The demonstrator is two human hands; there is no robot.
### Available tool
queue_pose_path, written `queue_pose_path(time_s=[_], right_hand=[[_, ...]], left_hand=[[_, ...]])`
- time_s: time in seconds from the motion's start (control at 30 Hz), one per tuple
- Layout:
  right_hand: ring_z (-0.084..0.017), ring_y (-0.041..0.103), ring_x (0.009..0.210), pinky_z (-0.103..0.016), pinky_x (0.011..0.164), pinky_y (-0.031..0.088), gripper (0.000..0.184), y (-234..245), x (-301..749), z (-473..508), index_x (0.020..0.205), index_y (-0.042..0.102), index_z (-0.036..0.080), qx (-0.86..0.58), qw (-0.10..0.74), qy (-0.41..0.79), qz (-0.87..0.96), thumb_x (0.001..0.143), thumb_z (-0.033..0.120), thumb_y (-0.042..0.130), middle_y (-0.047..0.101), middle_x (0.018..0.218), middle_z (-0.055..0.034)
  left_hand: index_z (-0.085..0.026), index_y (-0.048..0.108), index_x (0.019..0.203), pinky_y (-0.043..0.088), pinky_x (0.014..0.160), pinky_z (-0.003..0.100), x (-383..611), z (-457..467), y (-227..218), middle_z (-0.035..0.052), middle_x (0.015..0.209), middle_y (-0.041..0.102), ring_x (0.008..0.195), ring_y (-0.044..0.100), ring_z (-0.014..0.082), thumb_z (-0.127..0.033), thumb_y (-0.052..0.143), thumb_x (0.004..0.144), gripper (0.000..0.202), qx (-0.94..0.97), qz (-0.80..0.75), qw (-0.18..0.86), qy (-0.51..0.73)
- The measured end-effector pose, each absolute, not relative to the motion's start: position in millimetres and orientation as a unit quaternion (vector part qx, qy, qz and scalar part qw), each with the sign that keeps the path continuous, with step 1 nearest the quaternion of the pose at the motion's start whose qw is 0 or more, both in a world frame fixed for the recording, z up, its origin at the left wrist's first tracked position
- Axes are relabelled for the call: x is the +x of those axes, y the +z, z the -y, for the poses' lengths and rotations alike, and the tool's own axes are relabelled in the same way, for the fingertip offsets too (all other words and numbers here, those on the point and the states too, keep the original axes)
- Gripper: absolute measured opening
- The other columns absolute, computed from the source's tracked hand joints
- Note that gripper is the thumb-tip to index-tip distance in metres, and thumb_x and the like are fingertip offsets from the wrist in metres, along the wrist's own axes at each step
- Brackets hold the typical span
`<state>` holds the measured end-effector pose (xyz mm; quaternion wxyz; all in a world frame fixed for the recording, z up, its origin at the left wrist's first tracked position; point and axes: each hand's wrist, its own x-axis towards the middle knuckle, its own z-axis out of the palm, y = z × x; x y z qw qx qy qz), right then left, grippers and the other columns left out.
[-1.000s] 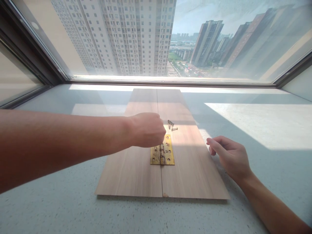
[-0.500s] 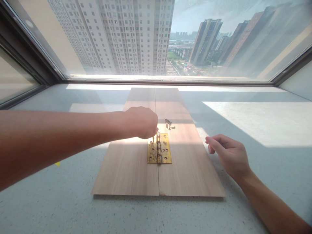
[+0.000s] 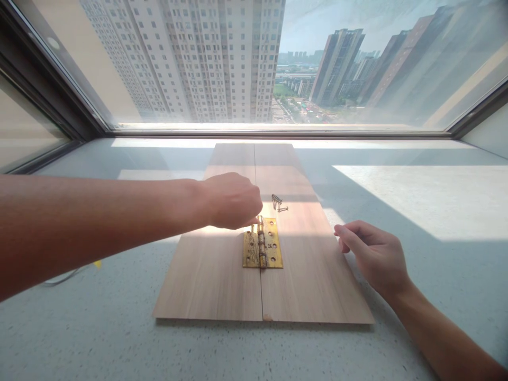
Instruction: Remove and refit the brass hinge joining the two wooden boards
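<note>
Two light wooden boards (image 3: 214, 275) lie side by side on a grey speckled sill. A brass hinge (image 3: 263, 250) sits flat across their seam. My left hand (image 3: 232, 201) hovers just above the hinge's far left corner, fingers curled in a pinch; a small screw seems to stand under the fingertips, but I cannot make out what they hold. A small pile of screws (image 3: 278, 203) lies on the right board just beyond the hinge. My right hand (image 3: 373, 254) rests at the right board's edge, fingers loosely curled, holding nothing.
The sill (image 3: 416, 201) runs wide to both sides, sunlit at the right. A large window (image 3: 254, 63) stands right behind the boards. A thin grey cable with a yellow bit (image 3: 96, 263) lies on the sill at the left, under my forearm.
My left hand has drawn back from over the hinge's upper part to its far left corner, uncovering the hinge. My right hand has stayed put. The cable has come into view.
</note>
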<state>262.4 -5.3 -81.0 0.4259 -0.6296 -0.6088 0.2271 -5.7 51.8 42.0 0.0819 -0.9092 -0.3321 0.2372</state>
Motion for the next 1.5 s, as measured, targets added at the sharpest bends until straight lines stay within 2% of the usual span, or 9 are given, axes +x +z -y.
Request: queue_pose_path(time_s=[0.27, 0.37, 0.47, 0.6, 0.73, 0.83, 0.97, 1.37, 1.5], right_hand=[[-0.013, 0.051, 0.056, -0.027, 0.058, 0.039, 0.034, -82.3, 261.7, 5.4, 0.055, 0.057, 0.022, -0.626, 0.427, 0.232, 0.610, 0.080, 0.044, 0.062, 0.053, 0.052, 0.0033], [-0.013, 0.051, 0.056, -0.027, 0.057, 0.039, 0.033, -81.2, 263.0, 6.1, 0.056, 0.058, 0.022, -0.627, 0.429, 0.223, 0.611, 0.080, 0.043, 0.062, 0.054, 0.052, 0.0034], [-0.013, 0.051, 0.056, -0.026, 0.057, 0.039, 0.033, -79.4, 264.0, 7.0, 0.055, 0.057, 0.022, -0.629, 0.433, 0.217, 0.608, 0.080, 0.043, 0.062, 0.054, 0.051, 0.0033], [-0.012, 0.051, 0.055, -0.026, 0.057, 0.039, 0.033, -78.0, 264.6, 7.7, 0.055, 0.057, 0.022, -0.631, 0.430, 0.217, 0.608, 0.080, 0.042, 0.063, 0.054, 0.051, 0.0033], [-0.012, 0.051, 0.055, -0.026, 0.057, 0.039, 0.033, -78.2, 264.7, 7.8, 0.055, 0.057, 0.022, -0.631, 0.430, 0.222, 0.607, 0.080, 0.042, 0.063, 0.054, 0.051, 0.0033], [-0.012, 0.050, 0.055, -0.026, 0.058, 0.039, 0.033, -79.4, 264.3, 6.9, 0.055, 0.057, 0.022, -0.628, 0.429, 0.227, 0.608, 0.080, 0.042, 0.063, 0.054, 0.051, 0.0034], [-0.013, 0.051, 0.055, -0.027, 0.058, 0.039, 0.032, -81.4, 264.1, 6.2, 0.056, 0.058, 0.022, -0.626, 0.430, 0.227, 0.610, 0.080, 0.042, 0.063, 0.054, 0.052, 0.0035], [-0.012, 0.049, 0.055, -0.027, 0.059, 0.039, 0.031, -83.2, 255.6, 7.9, 0.058, 0.058, 0.021, -0.623, 0.433, 0.239, 0.606, 0.082, 0.042, 0.062, 0.053, 0.052, 0.0039], [-0.012, 0.049, 0.054, -0.027, 0.059, 0.039, 0.032, -83.4, 255.5, 8.0, 0.058, 0.058, 0.021, -0.624, 0.434, 0.240, 0.604, 0.082, 0.042, 0.061, 0.053, 0.052, 0.0038]], left_hand=[[-0.016, 0.062, 0.072, 0.034, 0.053, 0.029, -19.8, -50.1, 34.5, 0.0063, 0.067, 0.062, 0.059, 0.054, 0.0156, -0.007, 0.044, 0.085, 0.025, -0.932, 0.253, 0.143, 0.218], [-0.016, 0.060, 0.080, 0.031, 0.048, 0.027, -21.5, -46.3, 32.6, 0.0060, 0.072, 0.063, 0.059, 0.055, 0.0166, -0.022, 0.055, 0.084, 0.009, -0.915, 0.346, 0.090, 0.190], [-0.016, 0.059, 0.080, 0.031, 0.047, 0.026, -13.5, -42.5, 33.8, 0.0076, 0.076, 0.065, 0.063, 0.058, 0.0189, -0.036, 0.058, 0.079, 0.020, -0.878, 0.453, 0.024, 0.155], [-0.016, 0.061, 0.073, 0.034, 0.044, 0.027, 0.5, -44.5, 36.9, 0.0093, 0.072, 0.065, 0.056, 0.056, 0.0181, -0.053, 0.048, 0.079, 0.039, -0.814, 0.554, -0.078, 0.158], [-0.016, 0.065, 0.073, 0.039, 0.052, 0.029, 4.1, -53.2, 40.0, 0.0123, 0.074, 0.067, 0.064, 0.060, 0.0219, -0.060, 0.039, 0.080, 0.051, -0.777, 0.589, -0.071, 0.211], [-0.014, 0.066, 0.077, 0.039, 0.052, 0.028, 2.9, -56.3, 41.7, 0.0134, 0.076, 0.067, 0.063, 0.059, 0.0204, -0.054, 0.036, 0.083, 0.051, -0.779, 0.582, -0.064, 0.224], [-0.012, 0.066, 0.071, 0.036, 0.048, 0.028, -0.1, -54.6, 40.3, 0.0112, 0.065, 0.063, 0.052, 0.053, 0.0167, -0.044, 0.036, 0.086, 0.046, -0.818, 0.528, -0.040, 0.225], [-0.014, 0.063, 0.056, 0.029, 0.045, 0.028, -13.3, -56.0, 33.8, 0.0046, 0.046, 0.051, 0.040, 0.043, 0.0105, -0.042, 0.041, 0.089, 0.049, -0.904, 0.380, 0.051, 0.190], [-0.015, 0.065, 0.057, 0.030, 0.046, 0.028, -16.5, -59.9, 32.0, 0.0041, 0.045, 0.053, 0.038, 0.042, 0.0106, -0.041, 0.042, 0.091, 0.049, -0.926, 0.306, 0.077, 0.206]])
